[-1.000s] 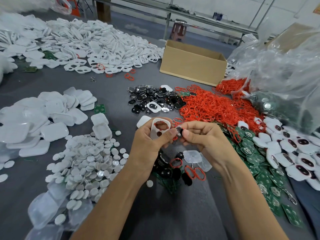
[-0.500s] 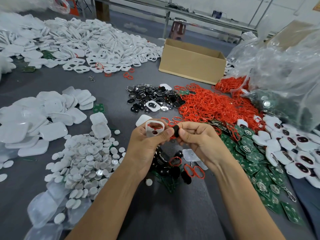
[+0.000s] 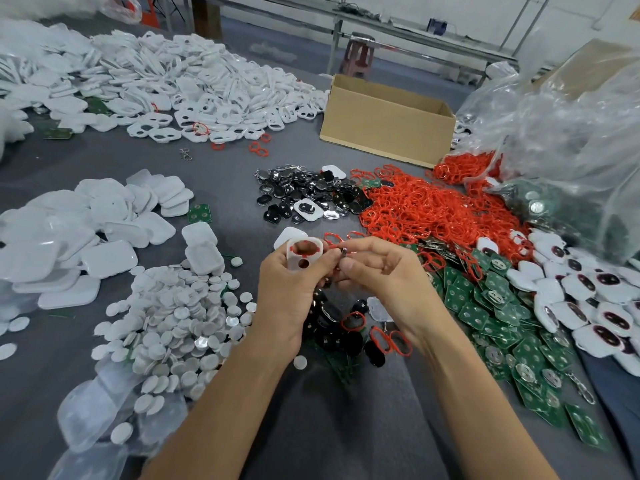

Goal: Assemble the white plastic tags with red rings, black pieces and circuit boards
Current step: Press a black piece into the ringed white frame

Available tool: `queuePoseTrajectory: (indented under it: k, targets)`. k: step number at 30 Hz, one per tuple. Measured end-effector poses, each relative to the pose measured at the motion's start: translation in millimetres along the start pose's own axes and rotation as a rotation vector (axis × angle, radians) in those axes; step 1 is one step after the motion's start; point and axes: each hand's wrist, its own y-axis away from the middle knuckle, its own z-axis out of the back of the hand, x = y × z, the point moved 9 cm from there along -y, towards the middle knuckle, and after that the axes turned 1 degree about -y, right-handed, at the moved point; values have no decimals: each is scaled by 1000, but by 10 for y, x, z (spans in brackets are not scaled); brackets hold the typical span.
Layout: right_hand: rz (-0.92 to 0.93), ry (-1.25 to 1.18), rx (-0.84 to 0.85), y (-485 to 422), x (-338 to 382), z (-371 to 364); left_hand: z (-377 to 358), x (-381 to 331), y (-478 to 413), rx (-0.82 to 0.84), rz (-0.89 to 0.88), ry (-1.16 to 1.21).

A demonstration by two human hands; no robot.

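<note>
— What is held nearest?

— A white tag [image 3: 300, 263] is held up in the left hand [image 3: 291, 296], the grip curled round its lower edge. A red ring [image 3: 304, 250] is seen seated in its upper opening. A small dark piece [image 3: 343, 252] is pinched in the narrow grip of the right hand [image 3: 381, 282], just beside the tag at its 3 o'clock.

— What is judged done on this one?

— The ring is judged fitted. The dark piece is not yet set in, and no circuit board is seen on it.

— And around the hands on the bench [image 3: 311, 427]?

— At 6 o'clock a few loose black pieces [image 3: 332, 329] are laid ready. Circuit boards [image 3: 502, 323] are spread at 4 o'clock and white discs [image 3: 173, 323] heaped at 8. At 3 o'clock, tags with dark windows [image 3: 606, 306] are piled; these are taken as worked already.

— Farther off?

— A red ring heap [image 3: 433, 213] is seen at 1 o'clock and a black piece heap [image 3: 304, 195] at 12. A large heap of bare tags [image 3: 190, 81] lies at 11, so most of the work is judged left to do.
</note>
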Motion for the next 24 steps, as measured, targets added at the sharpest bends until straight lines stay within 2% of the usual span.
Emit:
queuePoseTrajectory:
  k: [4, 9, 11, 16, 24]
  targets:
    - [23, 91, -43, -5, 27, 24, -32, 47, 4, 29, 46, 49]
    - [241, 486, -338, 51, 278, 299, -71, 91, -18, 48, 126, 70]
    - [335, 566, -343, 85, 383, 234, -115, 85, -4, 71, 149, 65]
    - [591, 794, -280, 174, 576, -95, -380, 35, 100, 267, 201, 208]
    - [667, 894, -369, 252, 595, -80, -435, 23, 122, 345, 145, 195]
